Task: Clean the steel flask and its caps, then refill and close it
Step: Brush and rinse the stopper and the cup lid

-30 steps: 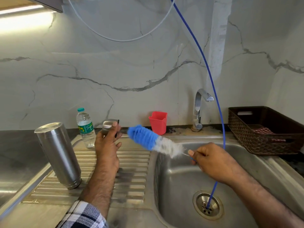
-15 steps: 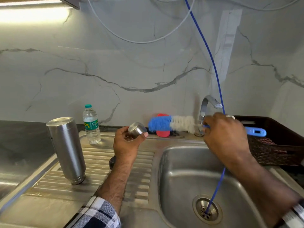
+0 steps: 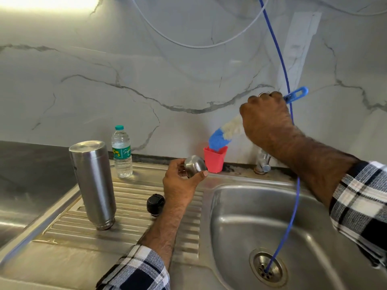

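Standing inverted on the drainboard (image 3: 129, 208) at the left, the steel flask (image 3: 93, 184) keeps its long axis upright — nearer the left hand (image 3: 180, 182), whose fingers pinch the steel cap (image 3: 194, 165). A black inner cap (image 3: 155, 204) lies between them. The right hand (image 3: 267, 120), clamped on the bottle brush (image 3: 225, 133), dips its blue tip into the red cup (image 3: 214, 161) at the far edge.

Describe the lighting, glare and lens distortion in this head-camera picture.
Head view: a light strip at top left is blown out to white; soft glare streaks run down the steel flask and sink basin; wide-angle distortion tilts the flask; the right hand and brush look slightly soft, the steel cap in the left hand sharper.
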